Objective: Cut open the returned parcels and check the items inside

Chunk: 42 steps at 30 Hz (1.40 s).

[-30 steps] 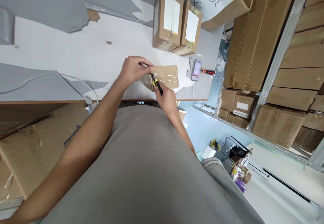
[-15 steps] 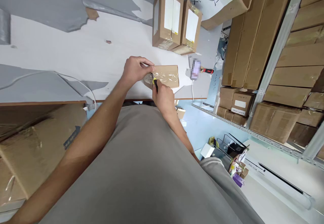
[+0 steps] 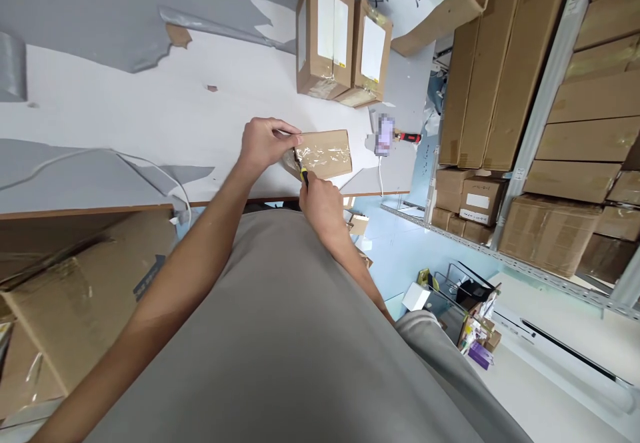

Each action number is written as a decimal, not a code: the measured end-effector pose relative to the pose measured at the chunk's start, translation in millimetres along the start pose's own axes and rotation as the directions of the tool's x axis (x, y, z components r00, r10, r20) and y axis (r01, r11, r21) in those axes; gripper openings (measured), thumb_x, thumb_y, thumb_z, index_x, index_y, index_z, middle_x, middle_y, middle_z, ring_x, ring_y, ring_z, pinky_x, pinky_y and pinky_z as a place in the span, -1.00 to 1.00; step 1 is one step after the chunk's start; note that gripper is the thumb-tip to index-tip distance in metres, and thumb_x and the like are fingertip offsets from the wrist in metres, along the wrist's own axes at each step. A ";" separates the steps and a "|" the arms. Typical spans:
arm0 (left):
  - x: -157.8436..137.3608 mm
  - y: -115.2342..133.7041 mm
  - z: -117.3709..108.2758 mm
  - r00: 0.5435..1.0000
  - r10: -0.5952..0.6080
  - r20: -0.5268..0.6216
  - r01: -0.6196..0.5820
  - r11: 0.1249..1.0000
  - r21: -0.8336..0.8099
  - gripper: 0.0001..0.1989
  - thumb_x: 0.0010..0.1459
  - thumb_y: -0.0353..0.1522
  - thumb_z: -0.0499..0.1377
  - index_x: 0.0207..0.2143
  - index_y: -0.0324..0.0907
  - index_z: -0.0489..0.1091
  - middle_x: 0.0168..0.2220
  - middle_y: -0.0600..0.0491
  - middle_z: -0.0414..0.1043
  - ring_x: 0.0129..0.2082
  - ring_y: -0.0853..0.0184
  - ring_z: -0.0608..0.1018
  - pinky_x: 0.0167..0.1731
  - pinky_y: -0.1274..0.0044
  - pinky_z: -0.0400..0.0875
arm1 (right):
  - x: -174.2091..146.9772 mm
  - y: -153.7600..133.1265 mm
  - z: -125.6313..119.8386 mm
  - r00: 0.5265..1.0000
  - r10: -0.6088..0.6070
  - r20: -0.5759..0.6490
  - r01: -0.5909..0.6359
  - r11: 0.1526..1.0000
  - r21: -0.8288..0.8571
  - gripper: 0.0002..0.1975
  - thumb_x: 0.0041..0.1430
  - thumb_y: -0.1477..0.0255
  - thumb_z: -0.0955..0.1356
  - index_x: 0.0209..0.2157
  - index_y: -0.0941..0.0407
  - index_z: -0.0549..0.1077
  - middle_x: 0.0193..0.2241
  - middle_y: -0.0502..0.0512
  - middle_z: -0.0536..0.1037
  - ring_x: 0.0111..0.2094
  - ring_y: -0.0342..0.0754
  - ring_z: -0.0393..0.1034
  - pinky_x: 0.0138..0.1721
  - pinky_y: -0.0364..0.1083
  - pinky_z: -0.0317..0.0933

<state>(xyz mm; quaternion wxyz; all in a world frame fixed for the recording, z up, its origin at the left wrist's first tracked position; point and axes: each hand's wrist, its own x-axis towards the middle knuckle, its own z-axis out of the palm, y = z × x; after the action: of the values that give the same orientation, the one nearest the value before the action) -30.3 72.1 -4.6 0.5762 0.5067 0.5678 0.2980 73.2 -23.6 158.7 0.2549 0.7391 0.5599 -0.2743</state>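
A small flat cardboard box with shiny clear tape across it lies near the table's front edge. My left hand pinches its far left corner between thumb and fingers. Wrapped in my right hand is a yellow-and-black utility knife, held at the near side of the box. Its blade end points away from me at the box's left end, just below my left fingertips. Whether the blade is in the tape or only resting on it, I cannot tell.
Two taped cartons with white labels stand behind the box. To the right lie a blurred phone-like device on a white cable and a red-and-black handle. Shelves of cartons rise at the right; a large carton sits below left.
The knife has shifted slightly toward me and left, and more of its front end shows. My left hand keeps its pinch on the box corner. The whole view has shifted a little.
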 end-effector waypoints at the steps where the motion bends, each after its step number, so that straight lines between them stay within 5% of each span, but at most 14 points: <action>1: -0.3 0.2 -0.5 1.000 0.001 -0.003 -0.001 1.000 0.003 -0.80 0.14 -0.28 0.51 -0.16 -0.06 0.83 -0.14 0.01 0.83 -0.16 0.12 0.78 0.06 0.32 0.71 | 0.4 -0.4 -0.3 1.000 0.000 0.007 0.000 1.000 -0.004 -0.64 0.73 0.44 0.22 0.33 0.14 0.53 0.12 0.41 0.79 0.16 0.25 0.75 0.16 0.09 0.57; 15: -13.3 9.3 0.6 0.994 -0.006 -0.109 0.011 0.999 0.047 -0.87 0.18 -0.32 0.47 -0.20 -0.08 0.80 -0.10 0.00 0.81 -0.15 0.14 0.75 0.01 0.37 0.67 | 4.6 11.4 -2.4 0.993 -0.103 0.049 0.103 0.995 -0.003 -0.64 0.75 0.44 0.22 0.29 0.15 0.58 0.18 0.41 0.77 0.21 0.23 0.74 0.18 0.09 0.60; 20: -15.8 9.8 3.5 0.990 -0.011 -0.141 0.018 0.998 0.052 -0.87 0.17 -0.29 0.48 -0.22 -0.08 0.78 -0.10 -0.01 0.81 -0.16 0.13 0.76 -0.01 0.34 0.69 | 8.9 19.3 9.8 0.981 -0.189 0.037 0.190 0.980 -0.056 -0.51 0.72 0.60 0.13 0.43 0.18 0.48 0.17 0.43 0.76 0.19 0.14 0.76 0.15 0.01 0.61; 25: -18.9 6.3 4.5 0.984 -0.039 -0.174 0.049 0.997 0.056 -0.77 0.17 -0.16 0.51 -0.19 -0.06 0.74 -0.08 -0.02 0.80 -0.13 0.13 0.75 -0.01 0.34 0.71 | 6.0 50.0 13.7 0.955 -0.292 0.045 0.294 0.955 -0.041 -0.49 0.76 0.45 0.18 0.58 0.07 0.38 0.21 0.33 0.75 0.18 0.15 0.75 0.16 0.02 0.59; 29: -21.7 7.2 4.8 0.983 -0.029 -0.184 0.049 0.993 0.104 -0.66 0.24 -0.03 0.48 -0.08 -0.04 0.70 0.01 -0.05 0.77 0.03 0.04 0.76 0.17 0.23 0.69 | 5.4 92.6 13.0 0.963 -0.268 -0.030 0.269 0.958 0.098 -0.47 0.81 0.31 0.18 0.64 0.02 0.33 0.19 0.25 0.76 0.17 0.13 0.73 0.14 -0.06 0.51; 32: -29.6 18.1 16.5 0.971 0.114 -0.212 -0.053 0.960 0.273 -0.60 0.38 0.03 0.36 0.08 0.01 0.67 0.26 -0.06 0.70 0.39 -0.09 0.63 0.50 0.01 0.46 | 13.0 125.5 15.0 0.981 -0.147 -0.123 0.170 0.965 0.199 -0.47 0.81 0.36 0.14 0.61 0.07 0.37 0.21 0.28 0.75 0.17 0.12 0.71 0.12 -0.09 0.46; 36: -42.8 40.8 53.5 0.962 0.271 0.003 -0.239 0.840 0.486 -0.47 0.50 0.13 0.23 0.22 -0.01 0.61 0.46 0.04 0.56 0.71 -0.14 0.22 0.68 -0.16 0.01 | 28.2 152.3 14.6 0.980 -0.083 -0.178 0.130 0.955 0.268 -0.46 0.76 0.42 0.13 0.57 0.13 0.40 0.20 0.30 0.73 0.19 0.14 0.68 0.12 -0.09 0.45; 39: -45.9 47.7 80.8 0.944 0.305 0.126 -0.326 0.802 0.501 -0.43 0.45 0.17 0.30 0.26 0.05 0.60 0.48 0.02 0.56 0.69 -0.14 0.29 0.72 -0.14 -0.06 | 36.4 156.9 11.0 0.978 -0.095 -0.188 0.144 0.953 0.268 -0.42 0.72 0.42 0.15 0.61 0.12 0.37 0.19 0.31 0.70 0.18 0.15 0.67 0.13 -0.08 0.46; 42: -43.8 42.2 91.9 0.941 0.313 0.129 -0.334 0.797 0.504 -0.38 0.40 0.16 0.36 0.35 0.11 0.56 0.52 -0.03 0.52 0.68 -0.18 0.32 0.74 -0.14 -0.09 | 43.3 154.0 8.8 0.976 -0.113 -0.186 0.161 0.949 0.270 -0.39 0.72 0.40 0.14 0.64 0.10 0.33 0.24 0.32 0.66 0.19 0.16 0.66 0.15 -0.05 0.48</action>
<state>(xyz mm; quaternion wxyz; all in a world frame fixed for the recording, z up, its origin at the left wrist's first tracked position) 59.6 22.4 35.3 0.3699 0.7379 0.5207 0.2181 230.8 -37.3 133.2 0.0787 0.7476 0.5845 -0.3053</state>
